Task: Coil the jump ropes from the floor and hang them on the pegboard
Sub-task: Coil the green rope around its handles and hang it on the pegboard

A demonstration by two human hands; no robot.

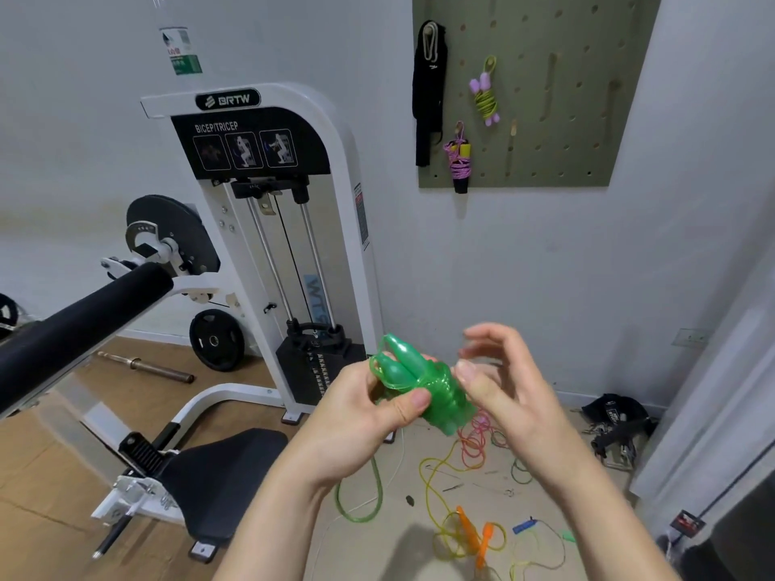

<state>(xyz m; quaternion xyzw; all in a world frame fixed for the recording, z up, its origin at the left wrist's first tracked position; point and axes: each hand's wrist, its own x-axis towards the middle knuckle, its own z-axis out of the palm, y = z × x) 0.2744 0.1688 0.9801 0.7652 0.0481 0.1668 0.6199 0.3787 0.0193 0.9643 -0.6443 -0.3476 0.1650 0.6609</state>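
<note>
Left hand (pixel 369 413): grips the translucent green plastic jump rope (pixel 423 383), thumb pressed across its coil.
Rope axis: slanted between both hands, handle tips up-left; tail hangs below the left hand.
Right hand (pixel 507 383): fingers spread, blurred, just beside the coil.
Olive-green pegboard (pixel 545 98): well above, toward the right hand.

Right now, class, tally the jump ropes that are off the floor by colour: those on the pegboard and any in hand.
Yellow-green rope, on the pegboard: 1
Pink rope, on the pegboard: 1
Green rope, gripped in the left hand: 1
Total: 3
</note>
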